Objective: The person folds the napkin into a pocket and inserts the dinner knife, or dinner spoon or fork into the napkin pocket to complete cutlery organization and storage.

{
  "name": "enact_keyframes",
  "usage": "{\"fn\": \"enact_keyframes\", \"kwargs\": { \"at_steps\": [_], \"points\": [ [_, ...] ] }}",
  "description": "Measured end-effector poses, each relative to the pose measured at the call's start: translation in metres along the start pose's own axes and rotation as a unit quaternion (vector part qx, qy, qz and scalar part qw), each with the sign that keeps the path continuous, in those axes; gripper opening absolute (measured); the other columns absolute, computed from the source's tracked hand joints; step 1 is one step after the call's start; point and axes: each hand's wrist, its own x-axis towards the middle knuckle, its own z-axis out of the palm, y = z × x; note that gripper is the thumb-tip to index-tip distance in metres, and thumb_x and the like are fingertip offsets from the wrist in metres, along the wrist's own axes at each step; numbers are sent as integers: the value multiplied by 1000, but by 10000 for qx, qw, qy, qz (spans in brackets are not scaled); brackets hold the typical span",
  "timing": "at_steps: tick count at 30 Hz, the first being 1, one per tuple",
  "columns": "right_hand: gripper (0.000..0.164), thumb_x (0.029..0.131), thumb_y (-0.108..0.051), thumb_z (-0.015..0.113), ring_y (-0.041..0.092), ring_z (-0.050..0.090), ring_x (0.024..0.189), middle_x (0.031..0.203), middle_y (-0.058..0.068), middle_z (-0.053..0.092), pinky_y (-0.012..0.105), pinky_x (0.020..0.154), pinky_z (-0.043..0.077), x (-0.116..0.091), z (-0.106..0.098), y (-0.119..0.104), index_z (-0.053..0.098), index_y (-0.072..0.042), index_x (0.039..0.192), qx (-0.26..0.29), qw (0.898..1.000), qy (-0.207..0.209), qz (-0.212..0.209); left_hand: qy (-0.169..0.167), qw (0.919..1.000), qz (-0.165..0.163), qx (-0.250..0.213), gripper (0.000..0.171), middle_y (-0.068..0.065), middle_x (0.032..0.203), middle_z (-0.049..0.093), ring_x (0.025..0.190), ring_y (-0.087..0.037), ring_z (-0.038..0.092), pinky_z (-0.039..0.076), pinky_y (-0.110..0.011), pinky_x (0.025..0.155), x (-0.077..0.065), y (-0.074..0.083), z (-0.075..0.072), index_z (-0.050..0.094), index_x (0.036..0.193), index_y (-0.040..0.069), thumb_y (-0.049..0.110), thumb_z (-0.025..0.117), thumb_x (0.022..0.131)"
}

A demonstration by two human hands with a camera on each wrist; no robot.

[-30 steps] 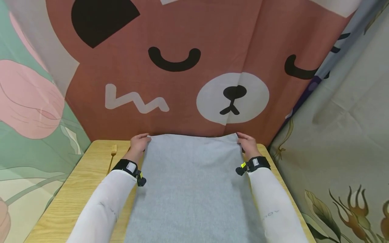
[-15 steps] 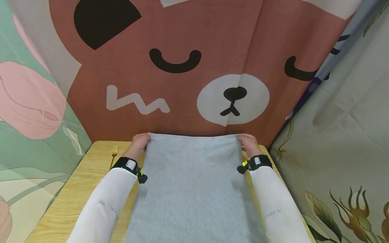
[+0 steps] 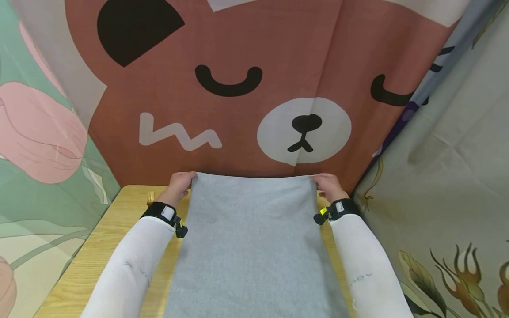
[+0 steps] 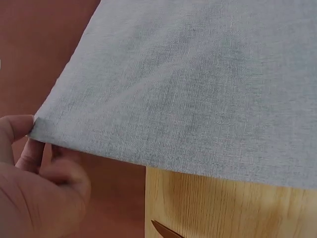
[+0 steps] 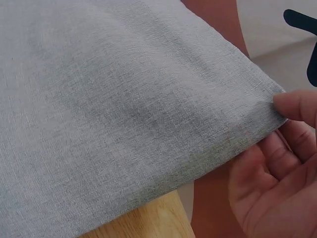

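Observation:
A light grey-blue cloth (image 3: 254, 238) stretches over the wooden table, its far edge pulled nearly straight between two hands. At its far left corner my left hand (image 3: 179, 187) pinches the fabric between thumb and fingers; the left wrist view shows the cloth (image 4: 168, 94) with that corner in the fingertips. The far right corner is pinched by my right hand (image 3: 328, 186), thumb on top and fingers beneath, as the right wrist view of the cloth (image 5: 138, 114) shows. In both wrist views the corners are raised. The cloth's near end runs out of the head view.
Left of the cloth, a gold fork (image 3: 150, 198) lies on the wooden table (image 3: 91, 260), partly hidden by the left forearm. In the left wrist view a brown pointed tip (image 4: 164, 230) shows on the wood. A bear-print curtain (image 3: 238, 132) hangs right behind the table.
Both hands have shifted slightly outward, the cloth's far edge now straighter and tauter. The left forearm covers more of the fork. Both hands keep their pinch.

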Motion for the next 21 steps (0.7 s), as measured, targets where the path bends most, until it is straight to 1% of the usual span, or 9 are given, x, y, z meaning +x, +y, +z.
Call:
{"fn": "enact_keyframes", "kwargs": {
  "at_steps": [2,4,6,7,8,10,13,17,21],
  "points": [
    [45,103,-32,61,30,48,124,141,12,49,41,106,51,0,0,0,57,-6,140,163,9998,-88,101,-37,10000,-41,-42,34,-2,95,50,77,-17,52,50,-27,70,0,0,-1,64,119,8,36,62,99],
    [45,104,-31,60,30,47,126,144,12,46,39,108,52,0,0,0,55,-6,141,384,9990,-137,197,-78,9997,-91,-192,39,-5,104,54,76,-17,56,53,-22,63,0,0,-1,62,128,7,35,62,101],
    [46,105,-30,58,31,45,130,149,13,43,38,110,51,0,0,-1,54,-7,144,512,9984,-143,192,-141,9989,-141,-418,45,-10,130,53,94,-20,62,60,-23,69,0,0,0,56,141,9,32,60,103],
    [46,105,-30,58,31,44,133,152,13,41,39,111,50,0,1,-1,53,-7,144,567,9982,-114,170,-189,9982,-158,-553,49,-11,144,48,107,-23,61,62,-25,75,1,1,0,51,148,9,31,59,104],
    [46,106,-31,57,32,43,136,154,13,41,40,112,49,0,1,-2,53,-7,145,607,9980,-62,139,-226,9974,-176,-656,53,-12,156,41,120,-26,59,62,-28,80,1,1,0,45,153,10,30,58,105],
    [46,106,-31,56,32,42,139,157,13,39,41,114,47,-1,3,-4,54,-7,145,671,9977,58,43,-250,9958,-207,-852,57,-10,167,29,139,-30,48,61,-33,90,1,2,1,40,157,12,29,57,106],
    [45,106,-31,55,31,40,143,158,12,40,43,116,45,-1,6,-8,56,-7,144,757,9969,220,-71,-257,9949,-163,-963,58,-10,170,24,150,-30,37,56,-35,101,1,5,0,36,159,13,29,54,107],
    [42,106,-30,55,31,41,142,156,10,43,45,116,45,2,8,-13,58,-8,142,889,9953,322,-196,-82,9946,-46,-1038,52,-9,168,27,151,-28,36,53,-34,105,1,11,-2,43,153,11,31,53,107],
    [40,106,-30,56,30,42,142,155,9,44,45,116,45,6,9,-17,59,-8,140,1042,9933,406,-309,23,9927,58,-1202,48,-4,170,26,154,-25,32,53,-33,106,3,17,-4,47,149,11,32,52,107]
  ]
}}
